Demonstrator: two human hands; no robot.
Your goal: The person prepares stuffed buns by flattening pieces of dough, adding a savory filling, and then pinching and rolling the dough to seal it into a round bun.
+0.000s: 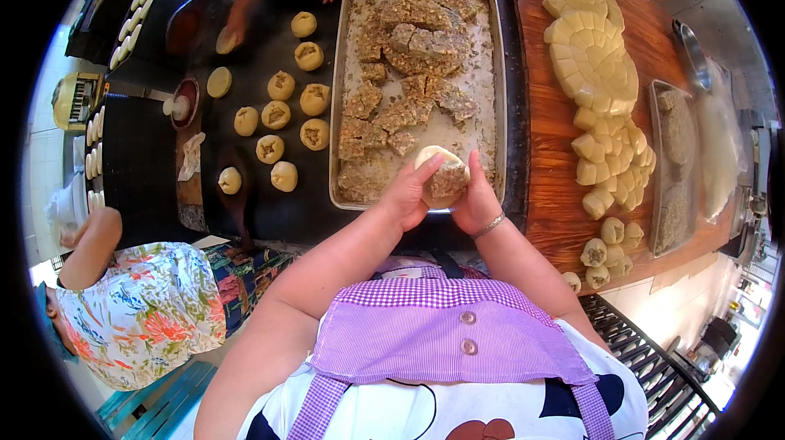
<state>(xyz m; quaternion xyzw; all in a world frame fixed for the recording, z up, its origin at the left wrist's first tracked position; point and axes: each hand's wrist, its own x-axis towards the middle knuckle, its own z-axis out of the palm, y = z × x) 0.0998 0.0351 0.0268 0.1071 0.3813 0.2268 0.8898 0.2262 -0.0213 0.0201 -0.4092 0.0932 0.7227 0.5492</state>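
Just above the near edge of a large metal tray (pixel 336 113), I hold a pale dough round (pixel 431 155) between both hands. A lump of crumbly brown filling (pixel 449 181) sits on it, with dough showing around part of its edge. My left hand (pixel 403 197) is closed about its left side, the thumb lying along the top. Cupped around the other side is my right hand (pixel 479 202), a bracelet at its wrist. Broken slabs of the same crumbly filling (pixel 405 113) lie in the tray beyond my hands. The undersides of my fingers are partly hidden.
Several filled buns (pixel 314 134) stand on the dark table to the left. On the right, cut dough pieces (pixel 597 72) cover part of a wooden board (pixel 544 195). Other people's hands (pixel 235 27) work across the table; a person in a floral top (pixel 143 309) is at left.
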